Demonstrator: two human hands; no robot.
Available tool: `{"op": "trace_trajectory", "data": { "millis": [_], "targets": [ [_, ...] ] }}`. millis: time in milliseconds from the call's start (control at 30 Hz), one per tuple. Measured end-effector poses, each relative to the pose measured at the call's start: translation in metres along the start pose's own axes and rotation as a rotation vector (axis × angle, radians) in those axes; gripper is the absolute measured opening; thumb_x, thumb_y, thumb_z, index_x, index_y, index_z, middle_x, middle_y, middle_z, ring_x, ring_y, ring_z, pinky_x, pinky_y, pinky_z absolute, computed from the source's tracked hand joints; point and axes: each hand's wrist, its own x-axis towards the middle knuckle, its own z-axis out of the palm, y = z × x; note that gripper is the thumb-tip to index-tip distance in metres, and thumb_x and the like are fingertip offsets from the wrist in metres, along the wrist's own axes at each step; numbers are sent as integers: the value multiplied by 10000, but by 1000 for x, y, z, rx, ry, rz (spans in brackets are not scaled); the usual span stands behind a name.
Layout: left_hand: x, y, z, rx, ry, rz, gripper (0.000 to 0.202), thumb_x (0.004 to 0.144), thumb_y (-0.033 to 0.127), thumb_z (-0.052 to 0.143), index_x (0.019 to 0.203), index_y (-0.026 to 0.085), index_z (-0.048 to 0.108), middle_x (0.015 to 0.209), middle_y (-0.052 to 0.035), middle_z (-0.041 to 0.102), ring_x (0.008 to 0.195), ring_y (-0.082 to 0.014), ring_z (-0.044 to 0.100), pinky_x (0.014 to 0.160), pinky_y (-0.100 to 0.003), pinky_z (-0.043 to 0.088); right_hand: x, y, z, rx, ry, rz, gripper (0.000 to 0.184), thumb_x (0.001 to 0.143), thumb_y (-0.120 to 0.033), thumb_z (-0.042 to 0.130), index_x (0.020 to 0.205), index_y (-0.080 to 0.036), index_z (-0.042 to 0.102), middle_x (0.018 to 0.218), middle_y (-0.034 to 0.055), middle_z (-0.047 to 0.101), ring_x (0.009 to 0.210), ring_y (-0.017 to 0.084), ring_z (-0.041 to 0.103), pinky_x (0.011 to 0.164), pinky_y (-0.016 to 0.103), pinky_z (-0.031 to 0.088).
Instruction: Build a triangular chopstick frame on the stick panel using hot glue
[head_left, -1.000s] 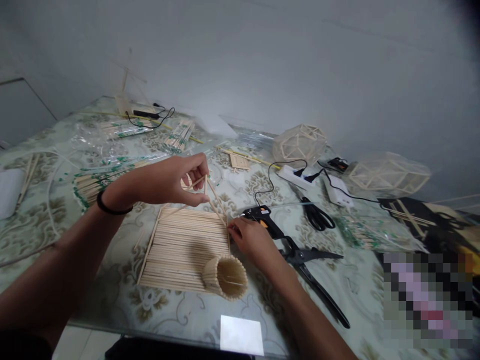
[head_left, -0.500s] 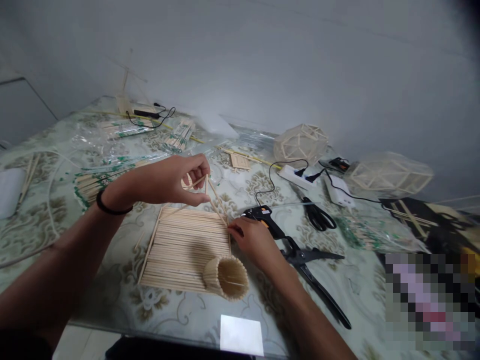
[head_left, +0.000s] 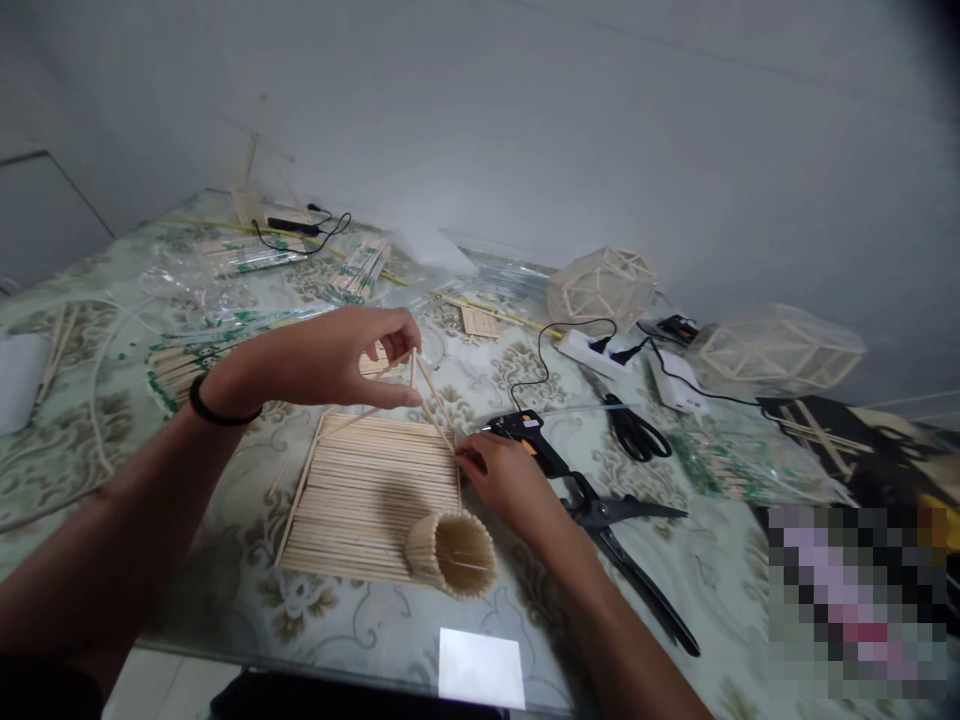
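A flat square panel of thin wooden sticks [head_left: 360, 500] lies on the table. At its far edge, slanting sticks rise into a peaked stick frame [head_left: 435, 395]. My left hand [head_left: 367, 355] curls over the frame's top, with thumb and fingers closed around the sticks near the peak. Down at the panel's far right corner, my right hand [head_left: 502, 470] pinches the foot of the right slanting stick. Its fingertips are partly hidden. A round stick cup [head_left: 454, 555] sits tilted on the panel's near right corner, its mouth toward me.
Right of my hand lie a black glue gun [head_left: 532, 435], large black shears [head_left: 622, 540] and black-handled scissors [head_left: 634, 425]. Behind them are a power strip [head_left: 596, 355] and two stick lattice shapes [head_left: 600, 290]. Bundled sticks [head_left: 360, 270] lie at the back left. A white rectangle [head_left: 480, 668] marks the front edge.
Almost nothing differs. Both hands keep their hold on the stick frame, and the view shifts very slightly.
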Motion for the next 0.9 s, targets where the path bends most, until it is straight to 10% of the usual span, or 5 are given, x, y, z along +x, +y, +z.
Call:
{"op": "trace_trajectory", "data": {
  "millis": [900],
  "targets": [
    [-1,2,-2,2,52,56,366,826,510,741,944,187,615,940,-23,691,886,-173,640,826,-287,473,-8,7,-11,108,-31,-111,243,998,-212,612,975,-189,853,945,80,854,730,203,734,719,282,481]
  ]
}}
